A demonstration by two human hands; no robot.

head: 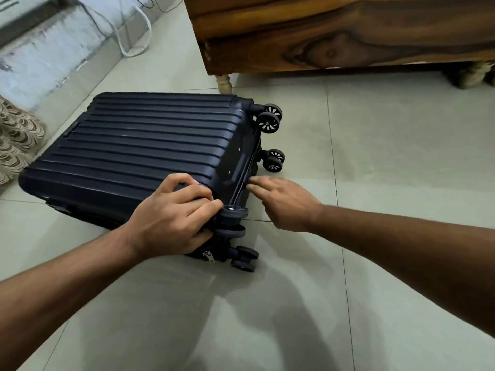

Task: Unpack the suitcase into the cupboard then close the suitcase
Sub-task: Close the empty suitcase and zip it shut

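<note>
A dark navy ribbed suitcase [139, 153] lies flat and shut on the tiled floor [375, 162], left of centre, its wheeled end toward three o'clock. The left hand [171, 218] sits at its near corner, fingers curled over the shell edge and thumb against the nearest wheel [232, 212], covering that corner, so what lies under the palm cannot be seen. The right hand [284, 202] reaches in from four o'clock with fingers bunched and pointing at the zip seam [247, 170] on the wheel end; whether they pinch a zip pull is hidden by the fingertips themselves. A silver zip pull [208, 257] hangs free below the left hand, near six o'clock of the case. No brand, label or writing can be read on the shell. At twelve to two o'clock stands a wooden cupboard [334, 33] on turned legs, cut off by the top edge. At nine o'clock a patterned fabric [16, 137] runs out of frame; at eleven o'clock white cables [128, 36] trail along the wall, blurred.
</note>
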